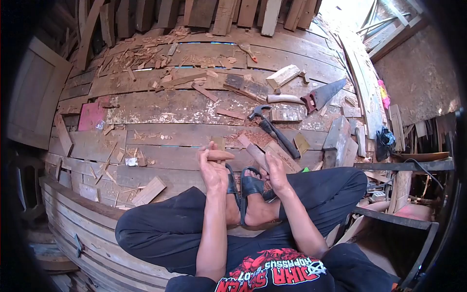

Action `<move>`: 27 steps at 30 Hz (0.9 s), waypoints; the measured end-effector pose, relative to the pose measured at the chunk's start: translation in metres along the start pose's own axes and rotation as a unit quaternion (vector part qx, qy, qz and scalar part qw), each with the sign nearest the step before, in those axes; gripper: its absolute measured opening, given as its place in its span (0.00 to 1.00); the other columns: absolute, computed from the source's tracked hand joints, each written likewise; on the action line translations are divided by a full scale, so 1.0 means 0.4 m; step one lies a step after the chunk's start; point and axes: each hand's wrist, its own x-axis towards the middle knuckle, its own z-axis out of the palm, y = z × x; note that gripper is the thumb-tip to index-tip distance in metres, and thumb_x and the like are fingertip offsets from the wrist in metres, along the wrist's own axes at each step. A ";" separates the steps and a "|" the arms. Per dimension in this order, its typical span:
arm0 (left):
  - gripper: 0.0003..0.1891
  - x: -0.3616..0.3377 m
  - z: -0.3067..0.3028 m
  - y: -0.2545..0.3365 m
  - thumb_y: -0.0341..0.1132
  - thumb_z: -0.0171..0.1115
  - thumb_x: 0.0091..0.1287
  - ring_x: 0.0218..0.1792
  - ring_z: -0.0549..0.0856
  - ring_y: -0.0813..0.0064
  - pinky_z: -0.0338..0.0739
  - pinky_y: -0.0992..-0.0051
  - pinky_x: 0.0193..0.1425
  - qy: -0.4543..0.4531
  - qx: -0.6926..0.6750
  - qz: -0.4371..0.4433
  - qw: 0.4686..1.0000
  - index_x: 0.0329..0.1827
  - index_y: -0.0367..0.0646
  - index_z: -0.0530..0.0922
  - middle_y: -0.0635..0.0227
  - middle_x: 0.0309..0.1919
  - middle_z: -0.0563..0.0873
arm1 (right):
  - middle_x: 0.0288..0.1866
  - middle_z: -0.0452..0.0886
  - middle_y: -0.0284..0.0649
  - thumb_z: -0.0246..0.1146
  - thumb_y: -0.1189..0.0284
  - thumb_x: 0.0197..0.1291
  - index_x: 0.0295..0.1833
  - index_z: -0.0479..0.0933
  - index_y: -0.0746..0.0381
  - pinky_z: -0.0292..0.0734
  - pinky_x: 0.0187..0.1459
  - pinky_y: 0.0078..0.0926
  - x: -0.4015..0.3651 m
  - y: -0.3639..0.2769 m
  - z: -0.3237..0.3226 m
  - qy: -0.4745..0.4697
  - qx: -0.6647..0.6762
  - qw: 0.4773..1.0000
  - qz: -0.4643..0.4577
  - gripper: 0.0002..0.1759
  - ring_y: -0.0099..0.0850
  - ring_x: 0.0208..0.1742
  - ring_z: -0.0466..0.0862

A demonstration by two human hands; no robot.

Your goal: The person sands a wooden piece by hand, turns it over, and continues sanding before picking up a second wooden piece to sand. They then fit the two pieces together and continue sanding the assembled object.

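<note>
Black trousers (165, 228), black T-shirt (355, 265) with red and white print; black strap sandals (251, 187)

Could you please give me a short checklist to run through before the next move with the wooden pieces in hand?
1. Left hand has a closed grip on the wooden peg: ok.
2. Right hand holds the wood strip: ok.
3. Hammer close by: ok, it lies on the planks just beyond the right hand.
4. Saw clear of both hands: ok, it lies farther off.
5. Feet covered: not ok, the sandals leave the toes bare amid wood chips.
6. Peg free of cracks: cannot tell, too small.
</note>
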 end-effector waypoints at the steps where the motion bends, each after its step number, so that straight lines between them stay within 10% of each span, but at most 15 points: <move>1: 0.14 -0.005 0.003 0.011 0.45 0.54 0.82 0.63 0.83 0.66 0.76 0.57 0.71 -0.005 0.001 -0.008 1.000 0.58 0.45 0.76 0.64 0.57 0.82 | 0.21 0.68 0.26 0.55 0.49 0.82 0.49 0.77 0.59 0.59 0.22 0.18 0.001 -0.007 0.001 0.003 0.004 1.000 -0.002 0.23 0.16 0.20 0.66; 8: 0.24 0.072 -0.117 -0.056 0.52 0.61 0.79 0.68 0.78 0.61 0.63 0.45 0.80 0.005 0.194 -0.131 0.972 0.66 0.45 0.70 0.60 0.61 0.80 | 0.21 0.70 0.27 0.53 0.42 0.80 0.41 0.73 0.56 0.62 0.23 0.21 -0.003 -0.002 -0.003 0.026 -0.034 0.999 -0.009 0.27 0.18 0.19 0.66; 12: 0.35 0.077 -0.179 -0.111 0.57 0.67 0.74 0.67 0.76 0.59 0.70 0.50 0.69 0.099 0.327 -0.150 0.928 0.72 0.41 0.69 0.58 0.62 0.77 | 0.22 0.71 0.27 0.57 0.49 0.81 0.55 0.78 0.60 0.59 0.22 0.18 0.005 0.010 -0.024 0.059 0.012 0.998 0.002 0.23 0.17 0.20 0.67; 27: 0.16 -0.046 0.007 0.118 0.47 0.62 0.79 0.56 0.83 0.73 0.77 0.64 0.64 0.001 0.188 -0.039 0.981 0.59 0.48 0.75 0.68 0.54 0.83 | 0.25 0.76 0.29 0.51 0.39 0.80 0.52 0.79 0.59 0.66 0.22 0.16 0.023 -0.012 -0.050 -0.010 0.021 0.999 -0.026 0.32 0.17 0.21 0.73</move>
